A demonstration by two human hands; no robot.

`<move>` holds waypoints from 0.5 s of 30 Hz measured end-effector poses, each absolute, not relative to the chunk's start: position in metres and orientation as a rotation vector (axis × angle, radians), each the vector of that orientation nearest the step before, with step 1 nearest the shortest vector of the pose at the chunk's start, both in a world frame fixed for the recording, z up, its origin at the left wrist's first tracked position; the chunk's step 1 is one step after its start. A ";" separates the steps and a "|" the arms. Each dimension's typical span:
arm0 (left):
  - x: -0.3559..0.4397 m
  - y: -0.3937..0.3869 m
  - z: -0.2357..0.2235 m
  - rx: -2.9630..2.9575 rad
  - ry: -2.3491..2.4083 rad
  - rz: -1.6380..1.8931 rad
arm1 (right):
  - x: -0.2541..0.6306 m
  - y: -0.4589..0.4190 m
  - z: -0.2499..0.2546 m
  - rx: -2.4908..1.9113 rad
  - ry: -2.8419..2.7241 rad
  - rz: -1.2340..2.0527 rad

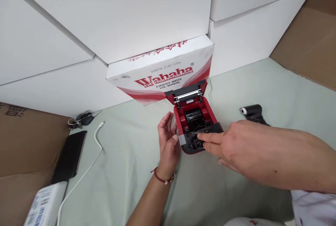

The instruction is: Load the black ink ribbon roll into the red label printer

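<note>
A red and black label printer [180,122] sits on the green cloth with its lid [187,93] raised. Inside lies a black ribbon roll [193,115], its film wrinkled toward the front. My left hand [168,142] is upright along the printer's left side, fingers loosely apart, thumb by the grey patch at the front corner. From the right, my right hand [225,143] reaches over the front edge. Two of its outstretched fingertips touch the wrinkled black film; the other fingers are mostly hidden. A second black ribbon roll [254,111] with a white core lies right of the printer, its tail partly behind my right hand.
A white and red Wahaha carton [162,66] stands right behind the printer, against white drawers [147,5]. To the left are keys [82,120], a white cable [97,142], a dark flat object [69,156] and a white box [47,203]. Cardboard boxes [309,37] flank both sides.
</note>
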State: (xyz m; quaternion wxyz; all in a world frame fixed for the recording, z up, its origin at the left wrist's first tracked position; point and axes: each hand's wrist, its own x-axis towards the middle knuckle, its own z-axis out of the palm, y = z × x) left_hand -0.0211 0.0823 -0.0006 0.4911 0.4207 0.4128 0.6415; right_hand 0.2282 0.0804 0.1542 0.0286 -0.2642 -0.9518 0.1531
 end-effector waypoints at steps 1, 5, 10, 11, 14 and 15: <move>-0.023 0.084 0.004 1.024 1.043 1.610 | 0.229 0.079 0.159 -0.770 -2.949 0.468; -0.031 0.101 0.036 1.121 1.158 1.668 | 0.229 0.077 0.176 -0.775 -2.941 0.384; -0.035 0.137 0.082 1.434 1.250 1.477 | 0.221 0.079 0.182 -0.751 -3.077 0.396; -0.035 0.141 0.088 1.475 1.253 1.433 | 0.220 0.079 0.181 -0.724 -3.148 0.417; -0.037 0.139 0.092 1.532 1.235 1.392 | 0.222 0.076 0.177 -0.773 -3.144 0.578; -0.038 0.133 0.089 1.556 1.231 1.401 | 0.224 0.074 0.176 -0.852 -3.030 0.666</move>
